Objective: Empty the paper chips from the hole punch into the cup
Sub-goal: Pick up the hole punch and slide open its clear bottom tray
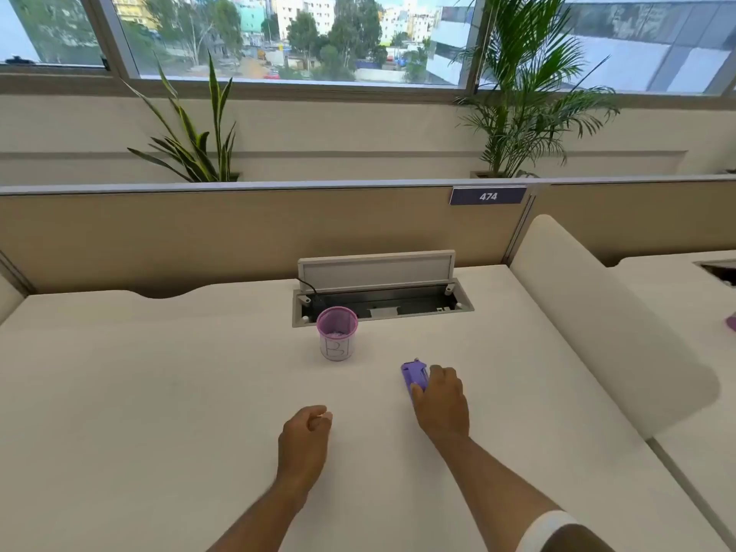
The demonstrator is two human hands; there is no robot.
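The right hand (440, 400) lies over the purple hole punch (414, 374) on the desk (159, 392), fingers curled around it. The left hand (304, 430) rests loosely fisted, empty. The cup (337, 339) stands farther left, well apart.

This is an open-plan office workstation. A pale surface (159, 372) is fenced at the back by a low beige partition (239, 233) carrying a small dark plate (488, 196) numbered 474. Set into the surface is a cable box (382, 302) with its lid flipped up and a black lead running into it. A curved white divider (597, 312) separates this place from the neighbouring one on the right. Behind the partition stand 2 potted plants (195, 145), below a wide window (298, 37) looking down on city buildings and trees.
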